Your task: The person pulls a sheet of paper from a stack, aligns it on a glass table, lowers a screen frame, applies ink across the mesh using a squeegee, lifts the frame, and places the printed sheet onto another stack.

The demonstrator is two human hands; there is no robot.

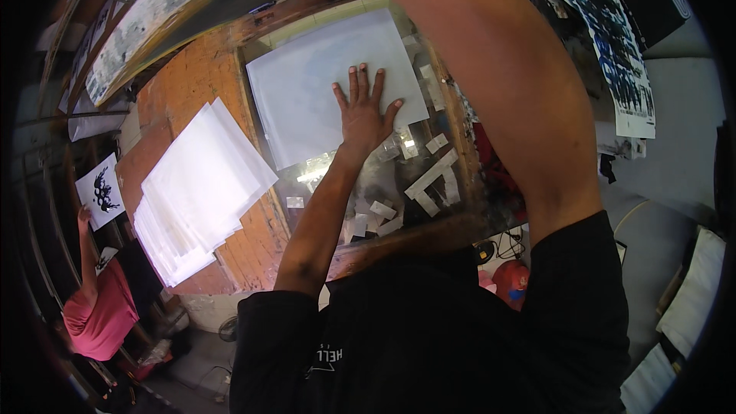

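Note:
My left hand [363, 113] lies flat on a whitish translucent sheet [299, 100], fingers spread and pointing to the far side. Under the sheet is a glass panel [322, 192] set in a wooden table, with bits of tape stuck to it near my hand. My right arm [491, 54] reaches up and forward across the view, and its hand is beyond the top edge, out of sight. To the left of the glass, a fanned stack of white sheets [199, 184] rests on the wood.
A wooden-edged, paint-smeared frame [165, 19] stands tilted at the far left. Black-and-blue printed paper [609, 46] hangs at the right. A person in a pink shirt [103, 307] holds a black-printed sheet [100, 190] by a rack at the left. Cables [502, 247] lie below the table.

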